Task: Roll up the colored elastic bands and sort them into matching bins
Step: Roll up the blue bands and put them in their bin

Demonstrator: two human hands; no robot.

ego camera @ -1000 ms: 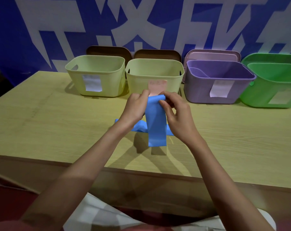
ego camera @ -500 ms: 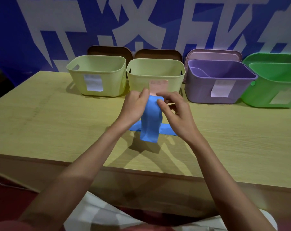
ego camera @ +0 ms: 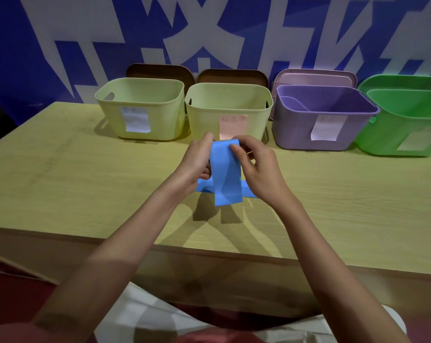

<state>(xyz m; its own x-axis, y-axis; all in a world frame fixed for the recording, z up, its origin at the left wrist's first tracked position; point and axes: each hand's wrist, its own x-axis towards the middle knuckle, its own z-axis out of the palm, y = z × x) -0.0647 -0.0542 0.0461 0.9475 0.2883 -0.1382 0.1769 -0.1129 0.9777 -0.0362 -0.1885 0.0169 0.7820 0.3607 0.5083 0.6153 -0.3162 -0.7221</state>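
Note:
A blue elastic band (ego camera: pixel 226 177) hangs upright above the middle of the wooden table (ego camera: pixel 73 184), its free end dangling over a folded stretch that lies flat behind it. My left hand (ego camera: pixel 197 162) pinches the band's top left edge. My right hand (ego camera: pixel 256 164) pinches its top right edge, thumb on the front face. Behind them stands a row of bins: a pale yellow bin (ego camera: pixel 140 107) with a white label, a second pale yellow bin (ego camera: pixel 229 107) with a pink label, a purple bin (ego camera: pixel 320 117) and a green bin (ego camera: pixel 404 122).
Brown lids (ego camera: pixel 160 71), a pink lid (ego camera: pixel 315 78) and a green lid (ego camera: pixel 399 81) lean behind the bins against a blue and white banner. The table's front edge runs across the lower middle of the view. My lap shows below it.
The hanging end of the blue band swung left and rose, then dropped back lower and straighter. Both hands stayed at its top edge, shifting their pinch slightly.

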